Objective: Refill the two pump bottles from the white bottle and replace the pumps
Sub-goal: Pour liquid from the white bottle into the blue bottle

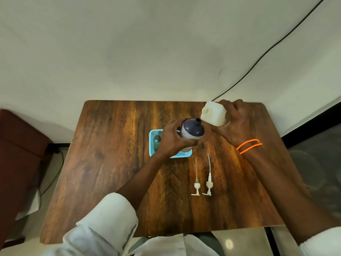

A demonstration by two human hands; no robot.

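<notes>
Your left hand (170,139) has a closed grip on the dark-topped pump bottle (191,131), held over the blue tray (153,145), open neck tipped up and toward the right. Your right hand (235,124) clasps the white bottle (214,115), lying on its side, spout facing left. Spout sits just right of and beyond the neck, not touching. Both pumps (203,182) lie on the tabletop (110,172), near you.

The left hand (170,140) hides most of the blue basket (152,134) (contents unclear).
</notes>
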